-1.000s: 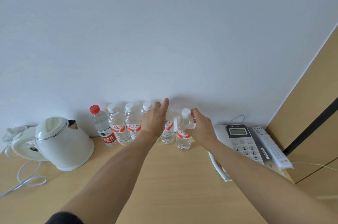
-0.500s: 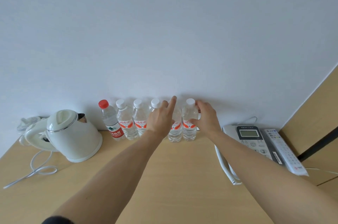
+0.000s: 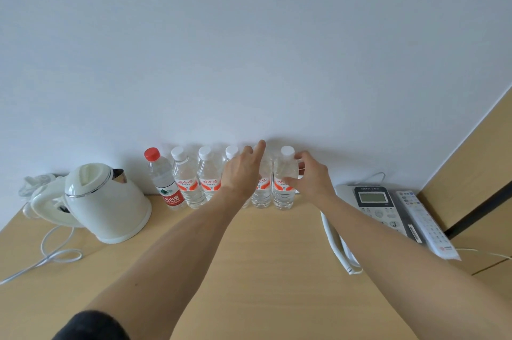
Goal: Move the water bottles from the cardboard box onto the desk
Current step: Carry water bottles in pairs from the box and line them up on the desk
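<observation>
- Along the far wall, left to right: kettle (image 3: 108, 201), then six upright water bottles (image 3: 188, 181) on the surface (image 3: 263, 270).
- Left hand (image 3: 241, 173) covers the fourth bottle, fingers relaxed.
- Right hand (image 3: 311, 176) fingers clamp the rightmost bottle (image 3: 284, 181).
- Telephone (image 3: 374, 203) and remote (image 3: 424, 223) lie right.

Two bare forearms, no watch, ring or band on either wrist, left hand (image 3: 240, 173) and right hand (image 3: 311, 177) both ungloved, with a dark, near-black sleeve (image 3: 91, 325) at the left upper arm (only its rounded edge shows, bottom of view).
</observation>
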A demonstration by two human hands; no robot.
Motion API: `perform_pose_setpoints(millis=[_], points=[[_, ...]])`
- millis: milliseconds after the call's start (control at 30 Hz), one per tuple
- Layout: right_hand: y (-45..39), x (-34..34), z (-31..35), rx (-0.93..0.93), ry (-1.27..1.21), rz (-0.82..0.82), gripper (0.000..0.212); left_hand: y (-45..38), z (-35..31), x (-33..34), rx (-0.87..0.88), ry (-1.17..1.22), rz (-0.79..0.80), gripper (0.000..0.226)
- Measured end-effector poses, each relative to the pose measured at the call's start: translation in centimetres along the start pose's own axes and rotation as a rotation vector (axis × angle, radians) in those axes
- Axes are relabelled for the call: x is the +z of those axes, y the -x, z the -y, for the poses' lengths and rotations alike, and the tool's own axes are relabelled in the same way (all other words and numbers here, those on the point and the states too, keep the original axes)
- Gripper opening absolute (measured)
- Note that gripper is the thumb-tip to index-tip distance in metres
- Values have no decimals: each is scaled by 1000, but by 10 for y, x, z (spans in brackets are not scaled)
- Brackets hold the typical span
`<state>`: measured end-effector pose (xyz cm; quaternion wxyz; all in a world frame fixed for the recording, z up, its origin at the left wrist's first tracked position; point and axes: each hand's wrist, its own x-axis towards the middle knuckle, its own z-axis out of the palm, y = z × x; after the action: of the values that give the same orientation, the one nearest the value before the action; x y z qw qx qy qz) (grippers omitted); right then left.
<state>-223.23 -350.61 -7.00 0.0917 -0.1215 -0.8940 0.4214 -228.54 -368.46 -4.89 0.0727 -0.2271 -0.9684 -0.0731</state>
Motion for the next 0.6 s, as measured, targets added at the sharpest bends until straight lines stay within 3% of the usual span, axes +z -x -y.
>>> perform_pose_setpoints(millis=[133,333,600], points=[[-7,1,1,125,-5,38,57,2,5,-4,10,66,-3,82],[-17,6,0,211,-126,83,51,-8,9,-13,5,224,-47,44],[-14,10,-5,220,-199,43,47,-21,10,-17,-36,268,-14,40]])
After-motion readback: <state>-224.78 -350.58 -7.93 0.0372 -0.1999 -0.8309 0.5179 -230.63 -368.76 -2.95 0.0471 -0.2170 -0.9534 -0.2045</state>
